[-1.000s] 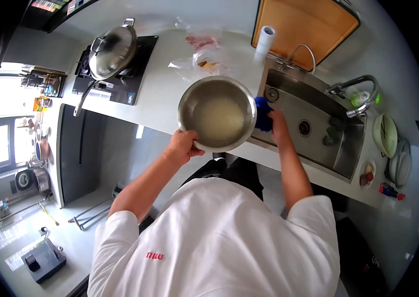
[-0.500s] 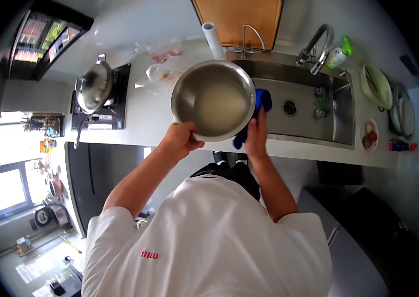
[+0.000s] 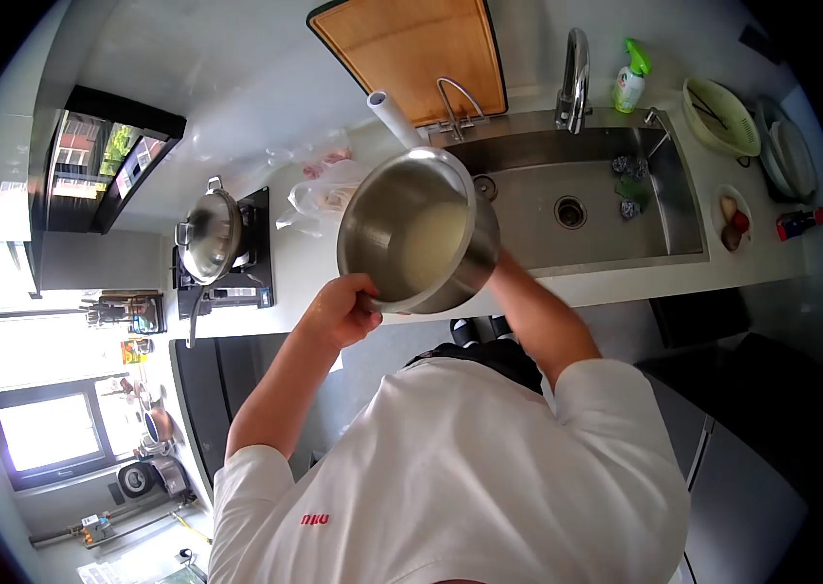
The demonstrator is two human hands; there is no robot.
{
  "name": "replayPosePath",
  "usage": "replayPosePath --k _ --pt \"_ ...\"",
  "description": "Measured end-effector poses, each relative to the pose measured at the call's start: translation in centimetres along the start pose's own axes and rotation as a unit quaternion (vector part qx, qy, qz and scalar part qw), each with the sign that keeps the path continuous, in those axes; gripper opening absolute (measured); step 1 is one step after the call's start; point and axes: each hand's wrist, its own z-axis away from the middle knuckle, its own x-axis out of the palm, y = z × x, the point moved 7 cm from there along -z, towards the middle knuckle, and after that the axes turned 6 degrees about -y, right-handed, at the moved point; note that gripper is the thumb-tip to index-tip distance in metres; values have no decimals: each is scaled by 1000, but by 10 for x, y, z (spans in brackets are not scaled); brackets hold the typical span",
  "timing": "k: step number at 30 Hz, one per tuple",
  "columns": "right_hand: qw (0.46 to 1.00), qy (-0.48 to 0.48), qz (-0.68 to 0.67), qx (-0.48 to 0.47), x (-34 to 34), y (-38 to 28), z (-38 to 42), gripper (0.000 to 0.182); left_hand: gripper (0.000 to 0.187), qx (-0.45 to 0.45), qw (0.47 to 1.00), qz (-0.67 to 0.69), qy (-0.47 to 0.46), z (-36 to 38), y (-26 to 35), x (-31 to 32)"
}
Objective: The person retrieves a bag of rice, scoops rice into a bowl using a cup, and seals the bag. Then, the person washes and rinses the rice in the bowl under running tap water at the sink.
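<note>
A deep steel bowl (image 3: 373, 234) with pale, cloudy contents (image 3: 434, 243) is held up in front of the counter edge, tilted to the left. My left hand (image 3: 341, 310) grips its lower left rim, thumb over the edge. The right forearm reaches behind the bowl's right side, and the bowl hides my right hand, so its fingers cannot be seen. No blue cloth shows now. Beyond the bowl lie clear plastic bags (image 3: 319, 195) with something pinkish inside.
The steel sink (image 3: 528, 209) with its faucet (image 3: 575, 88) is at the right. A lidded pan (image 3: 209, 237) sits on the stove at the left. A cutting board (image 3: 411, 58), a spray bottle (image 3: 630, 83), a green basket (image 3: 723, 122) and a small plate (image 3: 744, 234) stand around the sink.
The bowl has tipped to the left, showing its outer right side. My right hand and the blue cloth have passed out of sight behind it. The camera view has shifted and turned.
</note>
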Motion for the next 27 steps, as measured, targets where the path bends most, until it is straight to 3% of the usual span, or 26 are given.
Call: replayPosePath --k 4,7,10,11,12,15,18,21,22,25,27 --pt "989 81 -97 -75 14 62 27 42 4 54 998 38 4 -17 0 5" --pt "994 19 -37 -106 81 55 60 45 8 95 995 36 19 -24 7 10" --pt "954 90 109 -263 69 23 78 54 11 113 993 6 32 -26 9 16" --pt "926 120 171 -314 66 10 82 56 12 116 992 -7 38 -26 10 18" --pt "850 193 332 -360 88 -10 85 51 14 107 993 -10 39 -26 8 17" --pt "685 248 614 -303 77 -67 71 49 17 83 996 -3 32 -29 2 8" --pt "869 167 458 -81 112 -85 41 50 20 71 997 15 13 -29 -8 -3" --pt "936 149 306 93 77 -85 11 49 21 64 998 -3 3 -12 -8 -8" --pt "945 91 313 26 57 -85 -3 46 21 66 998 -4 4 -1 -6 -7" --pt "990 16 134 52 3 -27 -23 46 22 80 997 7 5 2 -9 -26" --pt "995 45 74 56 5 8 -16 47 23 99 995 18 3 3 -12 -37"
